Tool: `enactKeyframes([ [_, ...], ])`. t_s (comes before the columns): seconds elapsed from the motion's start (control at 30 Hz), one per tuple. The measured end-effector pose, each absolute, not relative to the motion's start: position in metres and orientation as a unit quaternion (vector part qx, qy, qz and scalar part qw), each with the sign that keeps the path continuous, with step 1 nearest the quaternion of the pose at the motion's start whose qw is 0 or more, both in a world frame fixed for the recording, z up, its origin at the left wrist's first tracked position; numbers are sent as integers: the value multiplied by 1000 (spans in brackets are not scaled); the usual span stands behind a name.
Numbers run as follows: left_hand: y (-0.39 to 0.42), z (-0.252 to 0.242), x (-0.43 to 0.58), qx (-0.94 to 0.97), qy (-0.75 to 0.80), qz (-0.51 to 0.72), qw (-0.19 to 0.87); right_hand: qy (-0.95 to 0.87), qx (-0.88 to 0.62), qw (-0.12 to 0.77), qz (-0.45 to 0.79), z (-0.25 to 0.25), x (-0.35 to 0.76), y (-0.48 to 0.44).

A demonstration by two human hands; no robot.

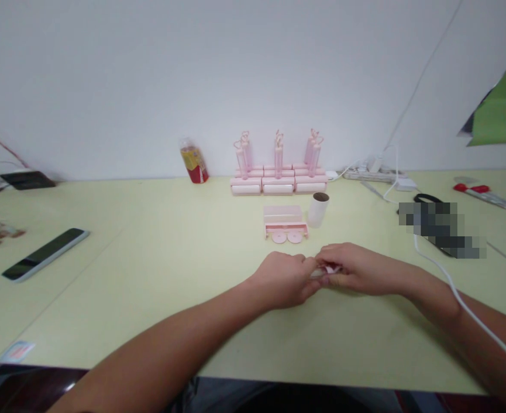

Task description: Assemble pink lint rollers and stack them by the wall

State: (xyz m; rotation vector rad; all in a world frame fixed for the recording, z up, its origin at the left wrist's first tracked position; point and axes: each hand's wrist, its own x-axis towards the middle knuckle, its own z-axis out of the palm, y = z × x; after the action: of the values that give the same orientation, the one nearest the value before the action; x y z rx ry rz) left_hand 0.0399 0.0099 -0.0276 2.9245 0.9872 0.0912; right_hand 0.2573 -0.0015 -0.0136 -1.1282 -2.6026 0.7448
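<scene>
My left hand [284, 279] and my right hand [351, 268] meet over the near part of the table. Between their closed fingers is a small white and pink piece [327, 271], mostly covered, so its kind does not show. Just beyond the hands lies an open pink plastic case [285, 229], long and narrow, with a clear panel [282, 214] behind it. Two round pink discs [295, 237] rest at the case's front. To the right of the case stands a white roll [317, 213] with a brown top opening.
Against the wall stand several pink units [277, 184] with clear tubes and cord loops. A drink bottle [195, 163] is left of them. A phone [45, 254] lies at left. Red-handled scissors [472, 189], a power strip [371, 173] and a white cable [451, 287] are on the right.
</scene>
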Motion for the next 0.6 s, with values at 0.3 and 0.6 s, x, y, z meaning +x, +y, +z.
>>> enactKeyframes([
  [0.3, 34, -24, 16, 881, 398, 169, 189, -770, -486, 407, 68, -9, 308, 23],
  [0.6, 35, -39, 18, 887, 457, 53, 41, -600, -741, 300, -2, -38, 339, 60],
])
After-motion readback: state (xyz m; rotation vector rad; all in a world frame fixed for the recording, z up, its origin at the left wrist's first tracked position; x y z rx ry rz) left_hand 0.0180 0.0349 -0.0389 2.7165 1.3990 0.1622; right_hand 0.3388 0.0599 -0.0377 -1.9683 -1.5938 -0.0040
